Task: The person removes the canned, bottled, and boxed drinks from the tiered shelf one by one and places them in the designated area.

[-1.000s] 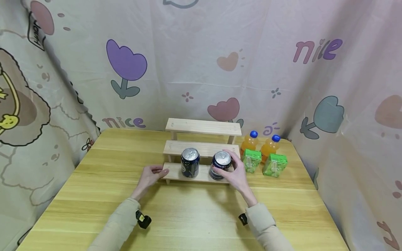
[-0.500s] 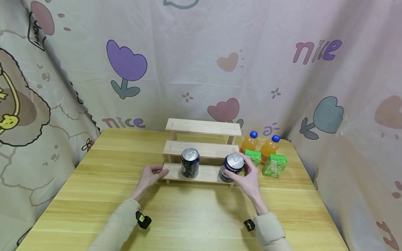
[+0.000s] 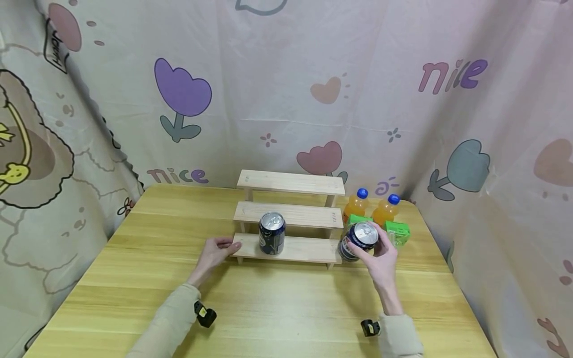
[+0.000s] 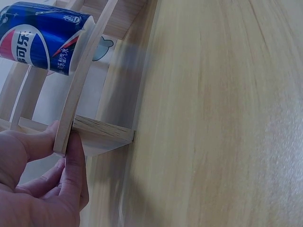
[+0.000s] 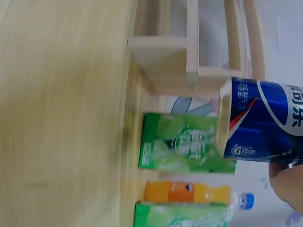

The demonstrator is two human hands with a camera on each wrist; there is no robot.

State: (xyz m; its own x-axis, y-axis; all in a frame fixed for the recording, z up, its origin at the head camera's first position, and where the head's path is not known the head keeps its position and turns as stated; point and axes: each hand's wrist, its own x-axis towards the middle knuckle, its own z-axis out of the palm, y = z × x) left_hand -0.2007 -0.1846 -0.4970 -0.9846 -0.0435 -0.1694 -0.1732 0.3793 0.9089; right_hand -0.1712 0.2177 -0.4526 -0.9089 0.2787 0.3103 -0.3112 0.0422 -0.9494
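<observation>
In the head view a three-step wooden shelf (image 3: 309, 247) stands on the table. My left hand (image 3: 215, 256) pinches the left end of its lowest board between thumb and fingers, as the left wrist view also shows on the board's end (image 4: 71, 104). A dark blue soda can (image 3: 271, 233) stands upright on that board, left of its middle. My right hand (image 3: 381, 256) grips a second blue soda can (image 3: 358, 242), slightly tilted, just past the shelf's right end. In the right wrist view this can (image 5: 265, 120) hangs above the table, in front of a green carton.
Two green drink cartons (image 3: 397, 232) stand right of the shelf, one partly hidden behind the held can. Behind them are two orange drink bottles (image 3: 386, 211) with blue caps. A printed curtain (image 3: 268, 89) closes off the back and sides of the wooden table (image 3: 286, 308).
My right hand has carried its can rightward off the lowest board to beyond the shelf's right end. My left hand has kept its place on the board, and the other can has not moved.
</observation>
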